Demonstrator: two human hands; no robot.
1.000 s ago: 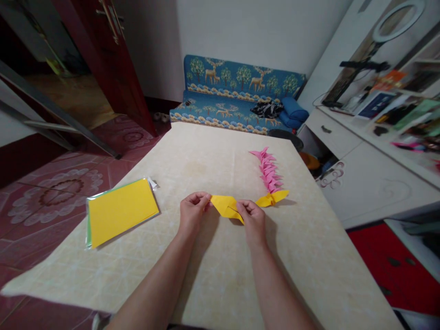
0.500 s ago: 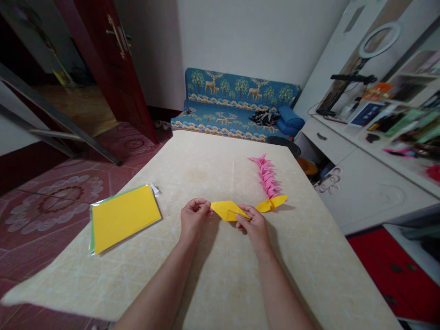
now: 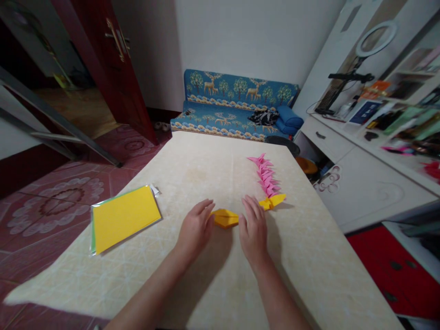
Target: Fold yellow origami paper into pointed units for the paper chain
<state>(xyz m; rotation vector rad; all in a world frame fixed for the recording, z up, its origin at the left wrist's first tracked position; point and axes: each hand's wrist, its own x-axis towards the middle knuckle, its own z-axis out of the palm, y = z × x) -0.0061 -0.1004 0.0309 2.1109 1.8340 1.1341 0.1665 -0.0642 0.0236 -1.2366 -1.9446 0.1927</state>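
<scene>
A folded yellow origami paper (image 3: 226,218) lies between my two hands, its ends partly hidden behind them. My left hand (image 3: 195,225) is at its left end, fingers stretched and not wrapped round it. On the other side, my right hand (image 3: 253,224) has its fingers extended upward beside the right end. Whether either hand touches the paper is hard to make out. Just past my right hand sits a finished-looking yellow origami crane (image 3: 274,201). Behind that runs a row of pink origami cranes (image 3: 266,176).
A clear packet of yellow and green paper sheets (image 3: 127,217) lies on the left of the cloth-covered table (image 3: 213,169). Beyond the far edge stands a blue patterned sofa (image 3: 227,110). A white cabinet (image 3: 357,178) flanks the right side, a ladder (image 3: 75,137) the left.
Both hands have let go of their pinch on the yellow paper and their fingers have straightened. The paper has turned and sits slightly lower in view.
</scene>
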